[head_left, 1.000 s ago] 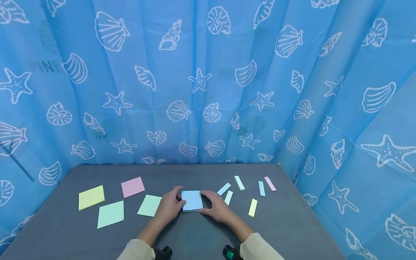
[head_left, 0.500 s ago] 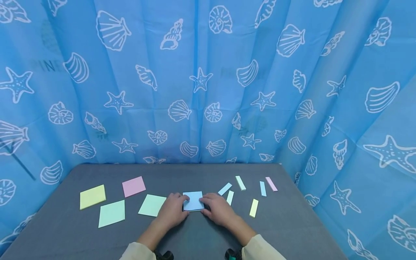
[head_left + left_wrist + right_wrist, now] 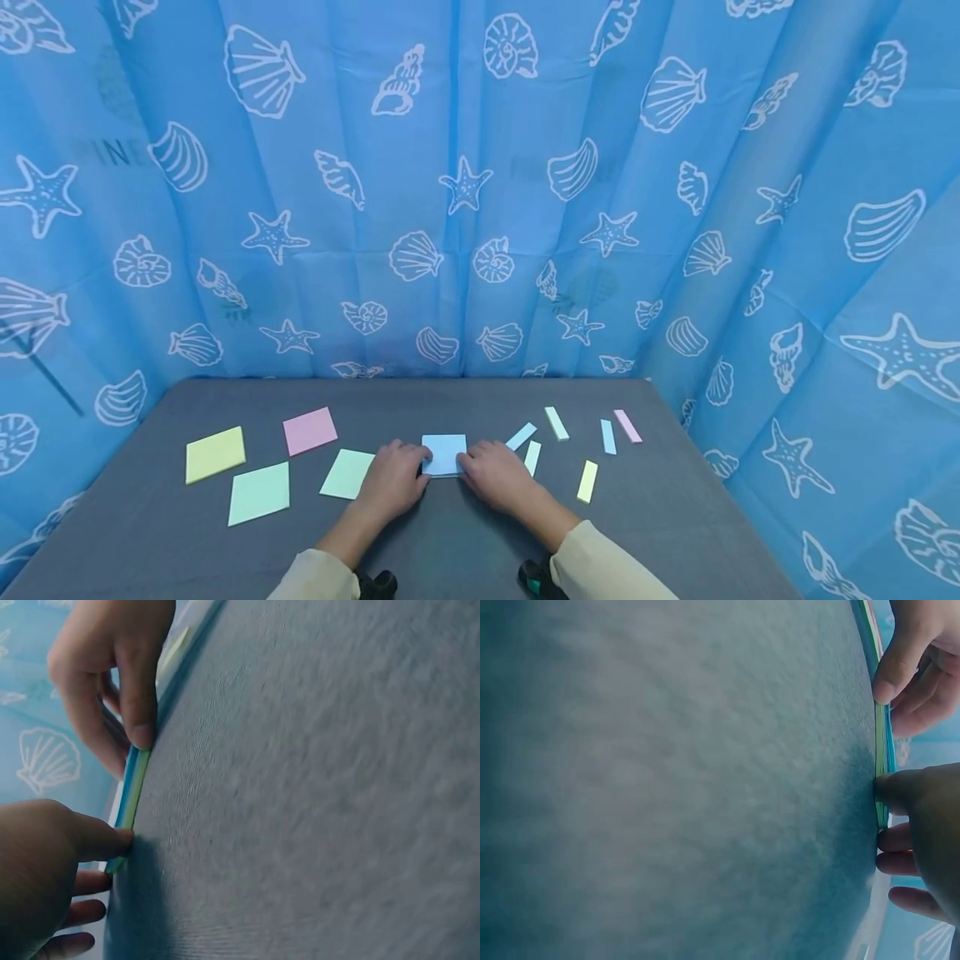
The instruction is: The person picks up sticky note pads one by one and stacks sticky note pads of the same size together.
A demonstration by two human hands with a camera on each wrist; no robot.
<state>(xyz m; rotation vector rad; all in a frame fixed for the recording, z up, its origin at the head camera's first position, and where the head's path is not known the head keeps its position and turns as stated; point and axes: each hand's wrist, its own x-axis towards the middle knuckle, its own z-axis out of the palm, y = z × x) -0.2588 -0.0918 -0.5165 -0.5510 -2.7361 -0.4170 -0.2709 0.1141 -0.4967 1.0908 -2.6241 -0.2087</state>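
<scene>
While both hands grip it from opposite sides, one stack of square sticky notes (image 3: pixel 444 454) is positioned at the middle of the grey table (image 3: pixel 450 550), its top sheet plain light blue, with a blue layer above a yellow-green one along the near edge in the wrist views; whether its whole underside meets the cloth cannot be told. The left hand (image 3: pixel 393 481) pinches the left near corner, thumb on the near edge; the right hand (image 3: pixel 495 477) pinches the right near corner likewise. Four loose squares are counted on the left: one yellow square (image 3: pixel 215 455), one pink square (image 3: pixel 311 431), and two green, namely the outer green square (image 3: pixel 258 494) and the inner green square (image 3: pixel 345 473), the latter partly covered by the left hand. Six narrow strips are counted on the right: two blue strips (image 3: pixel 608 437), two pale green strips (image 3: pixel 557 423), one yellow strip (image 3: pixel 587 482) and one pink strip (image 3: pixel 627 425). Two cream sleeves (image 3: pixel 607 560) show below; one blue curtain (image 3: pixel 517 283), printed with white shells and starfish, hangs behind.
</scene>
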